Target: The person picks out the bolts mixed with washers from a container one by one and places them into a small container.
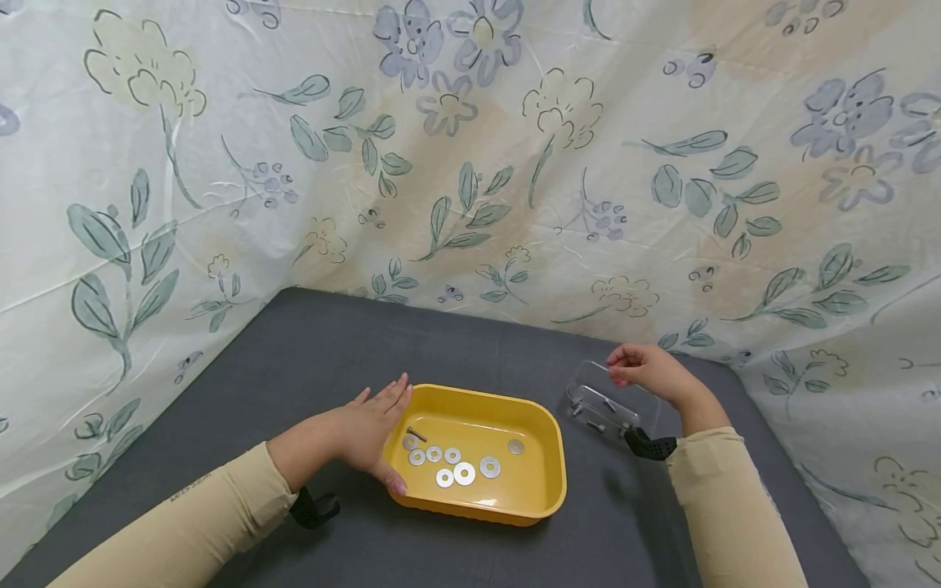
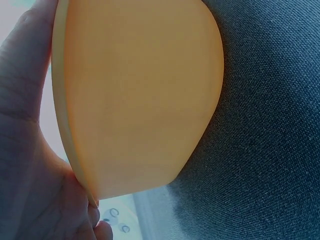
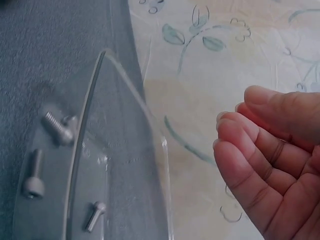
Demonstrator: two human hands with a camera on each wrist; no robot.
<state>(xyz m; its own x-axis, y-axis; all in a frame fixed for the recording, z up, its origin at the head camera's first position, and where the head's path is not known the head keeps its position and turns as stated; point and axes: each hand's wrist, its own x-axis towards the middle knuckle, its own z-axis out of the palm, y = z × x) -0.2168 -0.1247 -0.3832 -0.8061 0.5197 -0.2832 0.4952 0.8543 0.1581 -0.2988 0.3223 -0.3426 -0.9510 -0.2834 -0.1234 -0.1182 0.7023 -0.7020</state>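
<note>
My left hand [image 1: 367, 429] rests on the left rim of a yellow plastic tray [image 1: 525, 490], fingers fairly straight and thumb along the near corner. Inside the tray lie several flat metal washers [image 1: 464, 474] and one screw [image 1: 416, 434]. The left wrist view shows the tray's outer wall [image 2: 140, 100] beside the hand. Over a clear plastic box [image 1: 591, 377] on the right hovers my right hand [image 1: 650, 374], its fingers loosely bent. In the right wrist view the thumb stands apart from the fingers, and nothing shows between them. Several socket-head screws [image 3: 34, 186] lie in the clear box.
A dark grey cloth surface [image 1: 353, 335] lies under both containers. Floral fabric [image 1: 470, 212] hangs behind it and at both sides. The clear box stands right of the tray, with a strip of the grey surface between them. Black wrist straps [image 1: 650, 445] are worn below the hands.
</note>
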